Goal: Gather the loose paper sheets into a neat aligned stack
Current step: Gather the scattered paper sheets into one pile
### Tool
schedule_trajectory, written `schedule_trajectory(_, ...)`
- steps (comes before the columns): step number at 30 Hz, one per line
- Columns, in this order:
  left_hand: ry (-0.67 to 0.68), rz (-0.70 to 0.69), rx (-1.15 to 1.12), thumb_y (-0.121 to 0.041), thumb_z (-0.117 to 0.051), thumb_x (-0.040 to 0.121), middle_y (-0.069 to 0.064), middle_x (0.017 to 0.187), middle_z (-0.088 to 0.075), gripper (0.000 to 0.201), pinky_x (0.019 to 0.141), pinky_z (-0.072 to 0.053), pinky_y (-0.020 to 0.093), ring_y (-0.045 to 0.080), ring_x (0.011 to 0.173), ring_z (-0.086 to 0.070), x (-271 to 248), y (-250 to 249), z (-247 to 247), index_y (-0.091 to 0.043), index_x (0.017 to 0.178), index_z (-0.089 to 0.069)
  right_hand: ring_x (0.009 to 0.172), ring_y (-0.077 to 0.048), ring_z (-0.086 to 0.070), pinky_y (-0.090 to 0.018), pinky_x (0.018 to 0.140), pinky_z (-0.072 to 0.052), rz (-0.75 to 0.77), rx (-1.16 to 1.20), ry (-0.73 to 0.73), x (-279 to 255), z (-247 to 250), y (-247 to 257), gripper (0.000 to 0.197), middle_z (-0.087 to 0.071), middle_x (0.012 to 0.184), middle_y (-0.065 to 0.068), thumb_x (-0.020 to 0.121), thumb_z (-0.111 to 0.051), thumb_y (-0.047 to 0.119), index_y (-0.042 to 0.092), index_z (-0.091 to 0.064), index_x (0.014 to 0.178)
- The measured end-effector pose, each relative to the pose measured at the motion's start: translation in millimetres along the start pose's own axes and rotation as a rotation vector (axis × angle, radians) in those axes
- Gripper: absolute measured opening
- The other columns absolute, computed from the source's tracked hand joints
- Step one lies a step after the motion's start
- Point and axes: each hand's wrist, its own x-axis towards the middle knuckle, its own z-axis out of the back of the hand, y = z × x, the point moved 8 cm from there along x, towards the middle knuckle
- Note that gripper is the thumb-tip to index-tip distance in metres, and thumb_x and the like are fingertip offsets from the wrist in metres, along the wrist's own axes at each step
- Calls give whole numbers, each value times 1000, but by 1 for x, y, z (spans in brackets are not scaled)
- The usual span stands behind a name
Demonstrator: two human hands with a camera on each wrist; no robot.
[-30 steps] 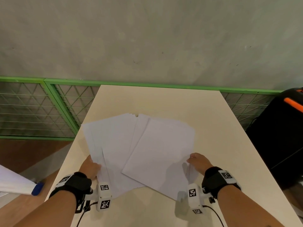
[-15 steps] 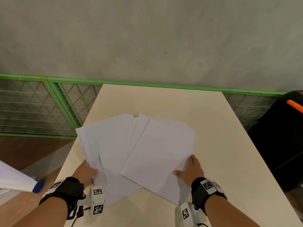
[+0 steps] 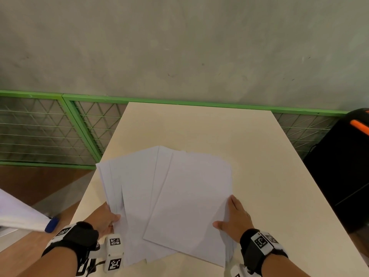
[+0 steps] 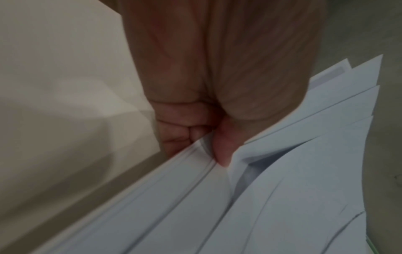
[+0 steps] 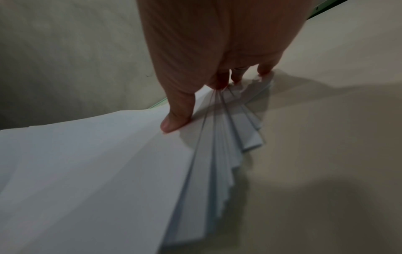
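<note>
Several white paper sheets [image 3: 179,196] lie fanned and overlapping on the beige table [image 3: 199,126], the top one tilted to the right. My left hand [image 3: 111,218] grips the near left edges of the sheets [image 4: 282,189], thumb on top and curled fingers [image 4: 174,130] underneath. My right hand [image 3: 231,214] lies along the right edges with straight fingers, its thumb resting on the top sheet. The right wrist view shows the thumb [image 5: 174,120] pressing the top sheet [image 5: 87,171] and the fingertips [image 5: 217,82] touching the fanned edges.
A green mesh fence [image 3: 50,132] runs behind and to the left of the table. A black case with an orange handle [image 3: 343,166] stands close to the right edge. A white object with a blue tip [image 3: 51,224] juts in at the near left.
My right hand turned from resting on the near right corner to lying along the right edge. My left hand slid back along the left edge. The fan of sheets has narrowed.
</note>
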Motion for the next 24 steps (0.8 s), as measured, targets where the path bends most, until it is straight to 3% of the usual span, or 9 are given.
schedule_trajectory(5,39,13,31,8,-44,90,18,110,-58,44,75,-50,47,34,94,-58,-9,8,-5,-7,131,-41,147,-19,3,-39,120,-8,34,-31,27,-11,-6,-6,106,11,159,-2,79,-58,54,9,8,148)
schedule_trajectory(7,41,13,49,8,-45,89,18,112,-59,44,76,-50,47,33,94,-58,-12,8,-6,-6,130,-42,147,-18,4,-39,120,-9,45,-42,29,-14,-7,-7,106,11,159,-2,78,-58,55,9,8,148)
schedule_trajectory(10,34,13,49,10,-44,89,15,101,-60,39,75,-49,46,30,89,-58,-15,8,-7,-8,124,-45,147,-18,2,-38,120,-10,60,-56,30,-17,-8,-8,107,11,159,-2,78,-58,55,9,8,148)
schedule_trajectory(14,43,12,66,8,-46,89,18,109,-59,41,84,-47,51,35,98,-56,-20,14,-10,-8,126,-45,147,-18,1,-39,120,-10,79,-53,35,-22,-10,-9,109,9,159,-2,76,-59,56,10,8,148)
schedule_trajectory(21,78,-5,78,11,-50,86,20,113,-60,41,89,-48,55,39,105,-56,-30,16,-15,-13,119,-48,147,-19,1,-39,120,-11,89,-73,43,-27,-10,-8,109,7,159,-2,75,-60,57,10,6,148)
schedule_trajectory(24,100,18,32,18,-40,87,18,98,-61,35,76,-48,49,35,88,-57,-33,15,-20,-11,100,-53,147,-20,1,-37,120,-10,87,-72,47,-28,-11,-3,110,6,159,-2,74,-61,57,9,4,149)
